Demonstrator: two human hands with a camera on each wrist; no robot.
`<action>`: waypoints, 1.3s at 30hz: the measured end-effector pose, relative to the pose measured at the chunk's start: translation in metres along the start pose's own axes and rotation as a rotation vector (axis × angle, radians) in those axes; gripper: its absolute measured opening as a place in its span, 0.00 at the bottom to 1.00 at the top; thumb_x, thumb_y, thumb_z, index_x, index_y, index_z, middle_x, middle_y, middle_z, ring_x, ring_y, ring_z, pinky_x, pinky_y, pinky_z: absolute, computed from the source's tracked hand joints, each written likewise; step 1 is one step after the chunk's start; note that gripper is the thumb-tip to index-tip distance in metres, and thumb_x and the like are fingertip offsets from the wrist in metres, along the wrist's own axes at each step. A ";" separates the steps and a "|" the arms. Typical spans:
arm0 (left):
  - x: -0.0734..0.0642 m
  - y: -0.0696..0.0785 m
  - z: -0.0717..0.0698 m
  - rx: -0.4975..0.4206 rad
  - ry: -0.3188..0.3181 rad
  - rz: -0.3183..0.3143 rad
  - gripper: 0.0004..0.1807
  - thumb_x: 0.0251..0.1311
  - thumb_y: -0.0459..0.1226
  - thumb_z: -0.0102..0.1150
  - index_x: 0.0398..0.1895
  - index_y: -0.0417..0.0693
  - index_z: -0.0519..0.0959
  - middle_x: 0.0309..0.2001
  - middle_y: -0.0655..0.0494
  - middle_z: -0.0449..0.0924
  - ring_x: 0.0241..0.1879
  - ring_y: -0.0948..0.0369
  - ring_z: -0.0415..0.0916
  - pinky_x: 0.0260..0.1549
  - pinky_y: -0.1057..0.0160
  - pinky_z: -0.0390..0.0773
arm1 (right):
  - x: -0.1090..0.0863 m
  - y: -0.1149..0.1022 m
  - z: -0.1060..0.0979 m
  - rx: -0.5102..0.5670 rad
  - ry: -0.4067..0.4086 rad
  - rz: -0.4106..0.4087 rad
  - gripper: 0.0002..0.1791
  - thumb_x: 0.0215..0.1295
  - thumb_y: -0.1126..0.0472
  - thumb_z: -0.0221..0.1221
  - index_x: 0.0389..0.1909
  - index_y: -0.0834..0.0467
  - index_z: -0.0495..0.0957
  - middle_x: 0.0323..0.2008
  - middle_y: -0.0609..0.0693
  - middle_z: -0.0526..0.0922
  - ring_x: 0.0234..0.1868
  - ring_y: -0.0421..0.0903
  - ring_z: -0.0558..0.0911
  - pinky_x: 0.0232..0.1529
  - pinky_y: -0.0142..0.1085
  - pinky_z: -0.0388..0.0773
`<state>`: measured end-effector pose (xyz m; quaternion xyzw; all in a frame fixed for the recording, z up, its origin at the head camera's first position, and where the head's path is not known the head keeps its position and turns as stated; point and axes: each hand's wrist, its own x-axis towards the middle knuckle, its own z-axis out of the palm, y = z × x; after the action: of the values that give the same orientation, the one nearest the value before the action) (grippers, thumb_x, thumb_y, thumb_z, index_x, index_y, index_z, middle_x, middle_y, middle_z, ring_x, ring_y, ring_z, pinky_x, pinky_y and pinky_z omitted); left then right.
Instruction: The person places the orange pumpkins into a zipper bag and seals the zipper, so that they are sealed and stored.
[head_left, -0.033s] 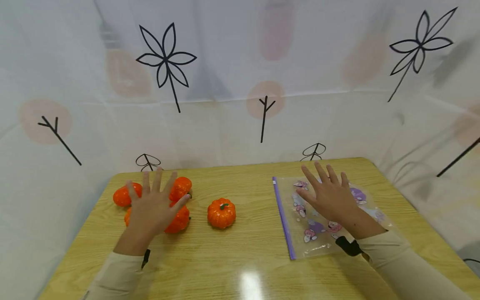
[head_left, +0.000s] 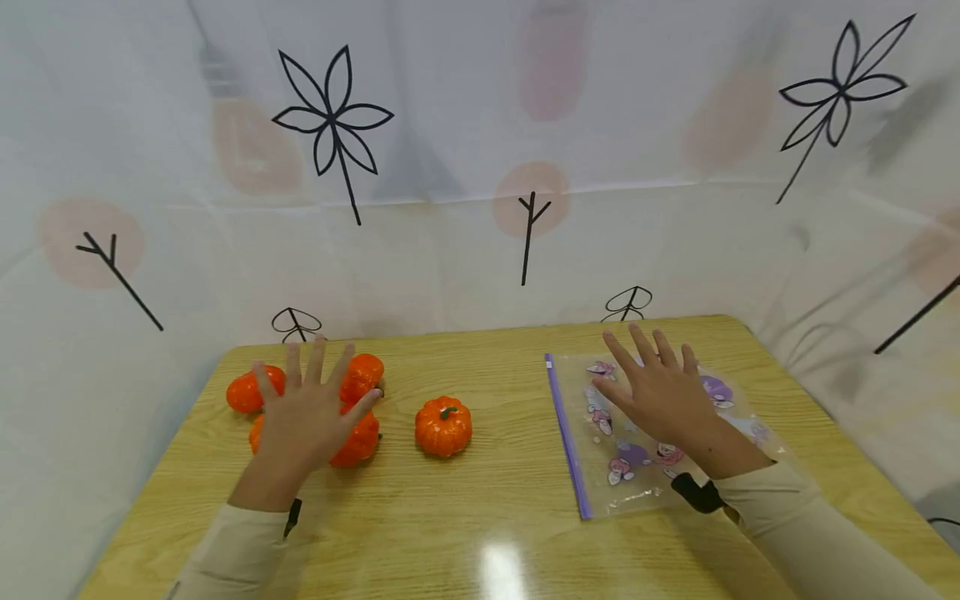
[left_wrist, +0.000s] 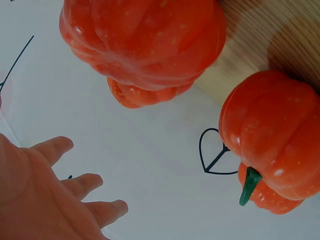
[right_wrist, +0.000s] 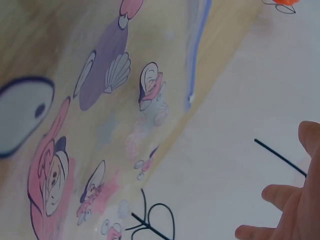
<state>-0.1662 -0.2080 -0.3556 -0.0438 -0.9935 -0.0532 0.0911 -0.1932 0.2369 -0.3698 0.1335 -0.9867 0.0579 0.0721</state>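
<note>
My left hand (head_left: 300, 421), fingers spread and straight, hovers over a cluster of several small orange pumpkins and hides part of it. Around its edges show a pumpkin (head_left: 243, 393) at the far left, one (head_left: 363, 375) behind the thumb and another (head_left: 360, 442) beside the palm. A single pumpkin (head_left: 443, 427) with a green stem sits apart, right of that hand. My right hand (head_left: 663, 398) is likewise spread, above a flat clear zip bag (head_left: 637, 492) with cartoon prints and a purple slider edge. Both wrist views show fingers holding nothing; the left one has a green-stemmed pumpkin (left_wrist: 272, 135) close by.
The pumpkins and bag lie on a wood-grain table (head_left: 480, 508). Behind it hangs a pale cloth (head_left: 450, 275) printed with black line plants and pastel shapes. A dark cable (head_left: 943, 522) shows at the right edge.
</note>
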 end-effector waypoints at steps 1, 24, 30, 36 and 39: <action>0.000 0.000 0.000 -0.002 0.000 0.001 0.45 0.67 0.67 0.42 0.81 0.59 0.48 0.81 0.40 0.36 0.78 0.33 0.28 0.66 0.24 0.21 | 0.000 0.000 0.000 0.004 -0.004 0.000 0.43 0.74 0.32 0.43 0.81 0.46 0.43 0.79 0.64 0.44 0.76 0.74 0.46 0.68 0.75 0.39; -0.005 0.059 0.016 -0.224 0.199 0.147 0.31 0.67 0.50 0.58 0.72 0.52 0.68 0.67 0.43 0.71 0.65 0.42 0.70 0.58 0.36 0.73 | -0.020 -0.041 0.005 0.288 -0.014 0.033 0.16 0.70 0.50 0.59 0.48 0.58 0.81 0.40 0.57 0.83 0.34 0.51 0.81 0.32 0.45 0.80; -0.011 0.078 0.032 -0.277 0.197 0.174 0.29 0.65 0.48 0.63 0.69 0.55 0.72 0.60 0.48 0.78 0.58 0.47 0.77 0.50 0.46 0.82 | -0.027 -0.055 0.021 0.383 -0.160 0.074 0.10 0.69 0.51 0.61 0.32 0.53 0.76 0.20 0.46 0.69 0.19 0.41 0.65 0.17 0.32 0.61; -0.018 0.085 0.043 -0.317 0.054 0.134 0.31 0.65 0.49 0.63 0.70 0.57 0.70 0.63 0.48 0.75 0.61 0.46 0.74 0.55 0.44 0.79 | -0.026 -0.053 0.036 0.354 -0.214 0.073 0.12 0.66 0.51 0.63 0.28 0.53 0.73 0.19 0.45 0.69 0.18 0.40 0.65 0.18 0.31 0.61; -0.019 0.086 0.046 -0.332 0.002 0.138 0.32 0.66 0.49 0.62 0.71 0.57 0.68 0.65 0.47 0.72 0.63 0.45 0.73 0.56 0.43 0.78 | -0.024 -0.051 0.041 0.327 -0.226 0.072 0.13 0.65 0.51 0.64 0.27 0.53 0.73 0.20 0.45 0.71 0.20 0.41 0.67 0.20 0.33 0.64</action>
<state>-0.1477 -0.1185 -0.3960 -0.1262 -0.9656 -0.2102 0.0869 -0.1619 0.1882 -0.4086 0.1137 -0.9701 0.2046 -0.0640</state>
